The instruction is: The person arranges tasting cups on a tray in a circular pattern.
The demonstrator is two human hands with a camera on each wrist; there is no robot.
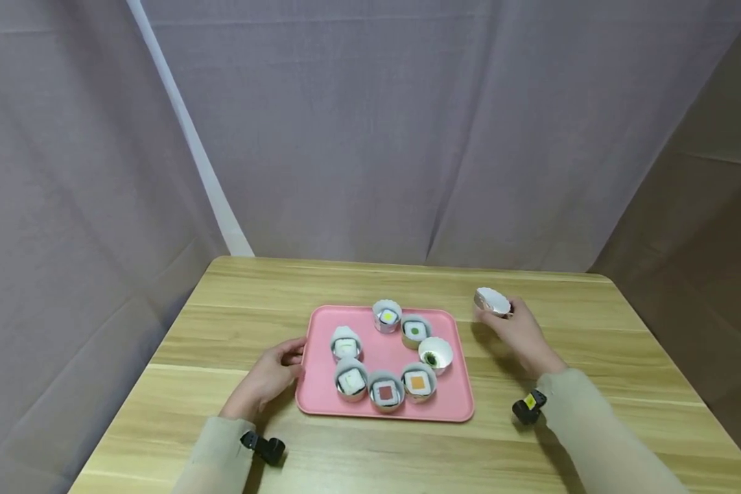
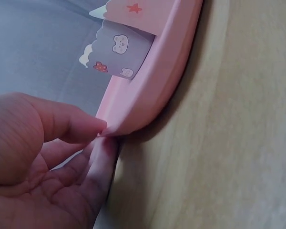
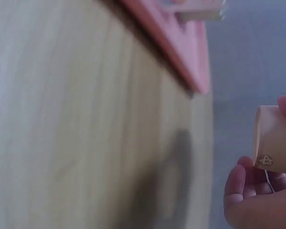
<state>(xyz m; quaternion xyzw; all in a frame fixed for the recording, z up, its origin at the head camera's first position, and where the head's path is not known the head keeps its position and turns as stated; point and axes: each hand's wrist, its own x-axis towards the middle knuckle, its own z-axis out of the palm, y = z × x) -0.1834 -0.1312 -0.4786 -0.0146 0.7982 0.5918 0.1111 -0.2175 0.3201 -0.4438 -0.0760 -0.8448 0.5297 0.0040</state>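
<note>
My left hand (image 1: 267,379) pinches the left edge of a pink tray (image 1: 375,351). In the left wrist view, the thumb lies on the tray's rim (image 2: 133,112) and other fingers are below it. Off the tray's right side, my right hand (image 1: 521,336) holds a small scalloped paper cup (image 1: 494,300) above the table. The right wrist view shows a star print on this cup (image 3: 275,143); its contents are hidden. Several similar cups stand in a rough ring on the tray, most with whitish square pieces inside. One white cup (image 1: 442,351) shows something dark green within.
The tray lies on a light wood-grain table (image 1: 234,302). Behind the table hangs a grey curtain (image 1: 358,137), with a pale gap at the left. More curtain (image 1: 710,206) covers the right side. Each wrist carries a small black camera (image 1: 268,449).
</note>
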